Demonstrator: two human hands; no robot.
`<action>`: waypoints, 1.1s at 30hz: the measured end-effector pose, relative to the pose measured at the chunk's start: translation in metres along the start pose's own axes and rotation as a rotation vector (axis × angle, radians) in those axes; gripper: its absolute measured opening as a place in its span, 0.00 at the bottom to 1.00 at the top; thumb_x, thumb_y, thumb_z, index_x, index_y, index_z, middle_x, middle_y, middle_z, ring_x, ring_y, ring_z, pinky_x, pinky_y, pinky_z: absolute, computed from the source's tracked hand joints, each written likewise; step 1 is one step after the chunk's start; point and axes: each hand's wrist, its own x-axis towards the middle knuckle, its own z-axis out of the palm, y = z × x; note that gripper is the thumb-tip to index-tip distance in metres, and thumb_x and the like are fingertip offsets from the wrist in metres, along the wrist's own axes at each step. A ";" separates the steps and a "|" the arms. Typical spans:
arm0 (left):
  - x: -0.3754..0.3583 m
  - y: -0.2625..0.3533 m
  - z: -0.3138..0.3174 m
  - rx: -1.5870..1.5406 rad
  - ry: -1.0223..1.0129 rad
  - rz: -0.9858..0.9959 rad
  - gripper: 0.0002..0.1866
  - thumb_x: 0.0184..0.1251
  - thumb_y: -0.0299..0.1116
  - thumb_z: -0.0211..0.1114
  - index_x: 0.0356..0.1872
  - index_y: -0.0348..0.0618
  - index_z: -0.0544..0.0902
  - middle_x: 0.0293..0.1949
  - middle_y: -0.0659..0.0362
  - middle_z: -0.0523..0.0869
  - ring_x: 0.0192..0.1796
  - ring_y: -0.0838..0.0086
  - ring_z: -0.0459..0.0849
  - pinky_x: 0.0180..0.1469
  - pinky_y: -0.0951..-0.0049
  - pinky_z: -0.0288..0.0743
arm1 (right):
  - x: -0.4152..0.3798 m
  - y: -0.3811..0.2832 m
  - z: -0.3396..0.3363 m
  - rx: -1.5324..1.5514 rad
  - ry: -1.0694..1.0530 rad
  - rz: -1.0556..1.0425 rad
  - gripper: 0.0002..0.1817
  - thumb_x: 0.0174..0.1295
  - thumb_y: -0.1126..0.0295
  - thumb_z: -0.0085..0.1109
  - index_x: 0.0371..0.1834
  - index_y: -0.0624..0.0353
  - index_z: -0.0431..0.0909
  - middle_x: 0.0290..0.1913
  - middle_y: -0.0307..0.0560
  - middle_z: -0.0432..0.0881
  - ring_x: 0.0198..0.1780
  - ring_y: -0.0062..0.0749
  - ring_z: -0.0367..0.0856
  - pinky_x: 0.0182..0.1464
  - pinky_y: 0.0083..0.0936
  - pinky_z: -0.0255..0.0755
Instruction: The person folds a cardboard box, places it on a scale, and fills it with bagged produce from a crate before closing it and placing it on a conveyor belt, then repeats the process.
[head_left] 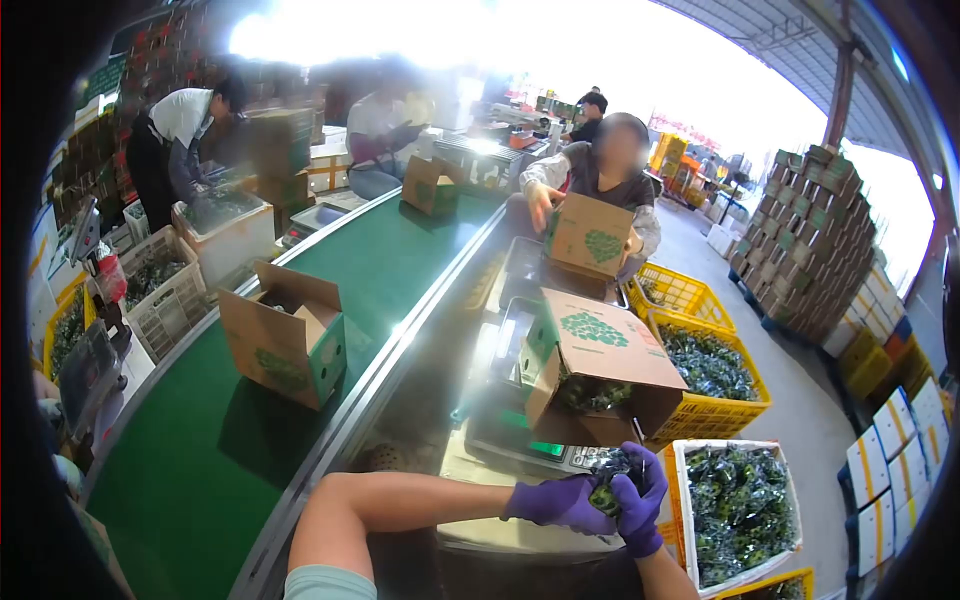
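Observation:
My left hand (565,503), in a purple glove, is closed around the lower side of a clear-wrapped pack of green produce (605,482). From the other side my right hand (641,502), also gloved in purple, grips the same pack. The exact kind of produce is too small to tell. Just beyond my hands, an open cardboard box (610,345) with a green print rests on a weighing scale (545,449), its mouth facing me. Several wrapped green packs (592,393) show inside it. A white-rimmed crate (797,500) full of similar packs stands right of my hands.
A green conveyor belt (180,470) runs along the left, carrying open boxes (285,335). Yellow crates (730,405) line the right side. Across from me a co-worker (600,180) handles another box (590,235). Stacked cartons (805,240) stand farther back.

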 end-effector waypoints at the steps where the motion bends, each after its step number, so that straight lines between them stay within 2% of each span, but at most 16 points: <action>1: 0.000 0.001 -0.001 0.000 0.000 0.001 0.17 0.52 0.47 0.74 0.33 0.45 0.83 0.26 0.65 0.82 0.27 0.80 0.78 0.30 0.78 0.72 | 0.000 0.000 0.001 -0.021 0.002 -0.039 0.26 0.56 0.72 0.64 0.59 0.68 0.73 0.48 0.43 0.80 0.47 0.23 0.78 0.53 0.22 0.73; 3: 0.001 0.002 -0.001 0.075 -0.002 -0.065 0.16 0.52 0.47 0.73 0.33 0.46 0.83 0.25 0.65 0.81 0.26 0.81 0.77 0.30 0.78 0.72 | -0.001 -0.004 0.000 -0.026 -0.010 -0.050 0.27 0.56 0.71 0.64 0.59 0.68 0.72 0.48 0.44 0.80 0.47 0.23 0.78 0.54 0.22 0.72; 10: -0.003 0.014 0.001 0.142 0.028 -0.030 0.19 0.51 0.46 0.75 0.38 0.46 0.82 0.26 0.66 0.81 0.26 0.81 0.77 0.29 0.78 0.71 | -0.002 -0.007 0.002 -0.002 0.028 -0.056 0.27 0.58 0.68 0.64 0.61 0.68 0.71 0.49 0.44 0.79 0.50 0.24 0.78 0.56 0.23 0.71; 13: -0.006 0.018 0.003 0.142 0.048 -0.005 0.20 0.51 0.45 0.75 0.41 0.45 0.82 0.29 0.64 0.83 0.29 0.80 0.79 0.33 0.77 0.74 | -0.002 -0.008 0.004 0.021 0.052 -0.056 0.27 0.59 0.67 0.64 0.61 0.68 0.71 0.49 0.44 0.80 0.48 0.24 0.78 0.55 0.22 0.72; 15: -0.005 0.013 0.006 0.015 0.074 0.181 0.21 0.51 0.45 0.75 0.42 0.43 0.82 0.33 0.61 0.85 0.35 0.78 0.82 0.39 0.75 0.77 | -0.002 -0.010 0.004 0.036 0.053 -0.036 0.28 0.59 0.66 0.64 0.61 0.68 0.71 0.49 0.44 0.80 0.48 0.24 0.78 0.55 0.23 0.72; 18: -0.007 0.019 0.006 0.027 0.065 0.132 0.22 0.52 0.44 0.74 0.43 0.41 0.82 0.36 0.59 0.86 0.40 0.77 0.83 0.44 0.73 0.78 | 0.000 -0.013 0.004 0.068 0.060 -0.011 0.30 0.58 0.63 0.65 0.61 0.68 0.71 0.48 0.44 0.80 0.47 0.24 0.78 0.53 0.23 0.72; 21: -0.001 0.012 0.003 0.072 0.033 0.069 0.23 0.53 0.44 0.73 0.45 0.39 0.81 0.37 0.58 0.86 0.40 0.77 0.83 0.43 0.74 0.78 | 0.001 -0.012 0.004 0.093 0.071 -0.013 0.30 0.59 0.61 0.65 0.61 0.67 0.71 0.46 0.43 0.80 0.46 0.23 0.78 0.51 0.22 0.73; 28: -0.007 0.024 0.008 0.003 0.023 0.114 0.24 0.55 0.43 0.73 0.48 0.38 0.79 0.38 0.58 0.85 0.40 0.76 0.83 0.44 0.74 0.78 | 0.003 -0.014 0.001 0.155 0.048 0.004 0.30 0.60 0.59 0.64 0.62 0.67 0.71 0.47 0.43 0.80 0.46 0.24 0.78 0.52 0.22 0.73; 31: -0.005 0.018 0.010 0.030 0.032 0.180 0.23 0.59 0.45 0.71 0.48 0.39 0.79 0.38 0.58 0.85 0.41 0.76 0.83 0.45 0.74 0.77 | 0.004 -0.012 -0.007 0.143 -0.023 0.038 0.32 0.60 0.58 0.63 0.64 0.67 0.69 0.48 0.44 0.80 0.48 0.25 0.78 0.53 0.23 0.72; 33: -0.002 0.014 0.008 0.195 0.029 0.205 0.23 0.66 0.50 0.66 0.47 0.40 0.79 0.37 0.59 0.84 0.39 0.77 0.81 0.42 0.73 0.75 | 0.005 -0.016 -0.011 0.131 -0.054 0.040 0.34 0.60 0.58 0.64 0.65 0.67 0.68 0.50 0.46 0.79 0.50 0.27 0.78 0.55 0.25 0.72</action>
